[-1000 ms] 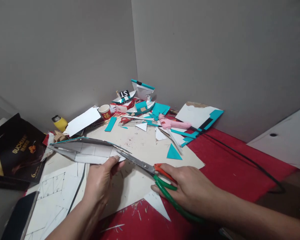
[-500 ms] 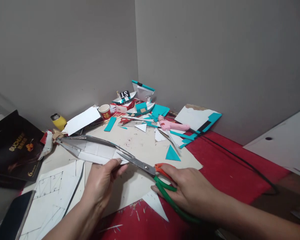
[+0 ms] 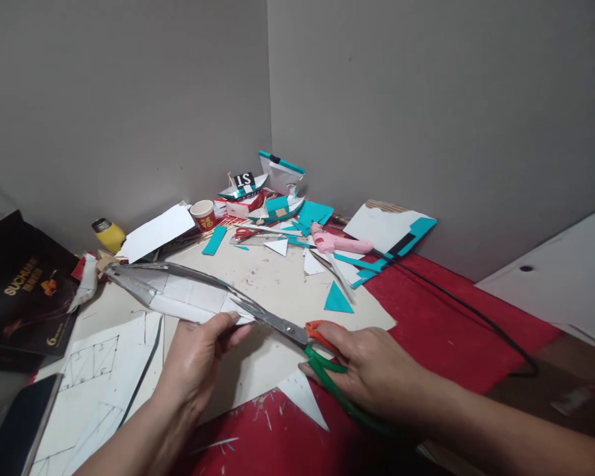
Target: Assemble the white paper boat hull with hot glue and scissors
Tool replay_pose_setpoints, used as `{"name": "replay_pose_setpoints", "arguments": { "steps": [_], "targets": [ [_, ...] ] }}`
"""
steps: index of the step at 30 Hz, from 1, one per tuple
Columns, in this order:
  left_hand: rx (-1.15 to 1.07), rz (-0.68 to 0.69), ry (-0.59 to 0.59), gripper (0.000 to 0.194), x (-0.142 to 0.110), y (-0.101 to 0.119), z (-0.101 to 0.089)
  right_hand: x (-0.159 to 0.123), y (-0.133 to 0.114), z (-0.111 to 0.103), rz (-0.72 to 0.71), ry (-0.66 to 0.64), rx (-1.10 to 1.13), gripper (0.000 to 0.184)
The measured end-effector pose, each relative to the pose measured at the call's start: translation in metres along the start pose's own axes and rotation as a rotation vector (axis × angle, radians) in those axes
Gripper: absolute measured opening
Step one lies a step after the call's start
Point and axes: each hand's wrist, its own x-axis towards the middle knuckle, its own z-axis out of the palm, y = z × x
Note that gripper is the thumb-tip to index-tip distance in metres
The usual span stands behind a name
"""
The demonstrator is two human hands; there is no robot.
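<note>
1. In the head view, the left hand [image 3: 191, 357] pinches the near end of a long paper boat [image 3: 183, 291], with its thumb on top and its fingers close together.
2. The right hand [image 3: 371, 363] holds the scissors [image 3: 291, 329] by the orange and green loops. The metal blades point at the boat's near end. How wide the blades are is hard to tell.
3. The boat is up over the pale board [image 3: 272, 281] on the red desk [image 3: 426, 311]. Its far tip is near a brown scrap [image 3: 106, 262].
4. In the last second, the tip seems to have swung a bit farther from the person, and more of the boat's inside shows. Both hands have kept their grips.
5. So the boat looks turned to suit the scissors. The snipping at this end is probably not done yet.
</note>
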Motion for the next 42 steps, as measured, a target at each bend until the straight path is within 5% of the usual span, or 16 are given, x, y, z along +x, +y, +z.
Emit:
{"name": "replay_pose_setpoints", "arguments": {
  "steps": [15,24,42],
  "targets": [
    [-0.03,-0.036,0.034,0.006,0.0,0.004,0.002,0.0,0.01,0.013,-0.149,0.264,-0.18,0.025],
    [-0.01,-0.044,-0.023,0.024,-0.006,-0.002,0.005,0.003,-0.001,0.001,-0.105,0.105,-0.17,0.032],
    [-0.037,-0.142,0.002,0.008,-0.011,-0.001,0.008,0.0,-0.001,-0.002,-0.074,0.047,0.069,0.027]
  ]
}}
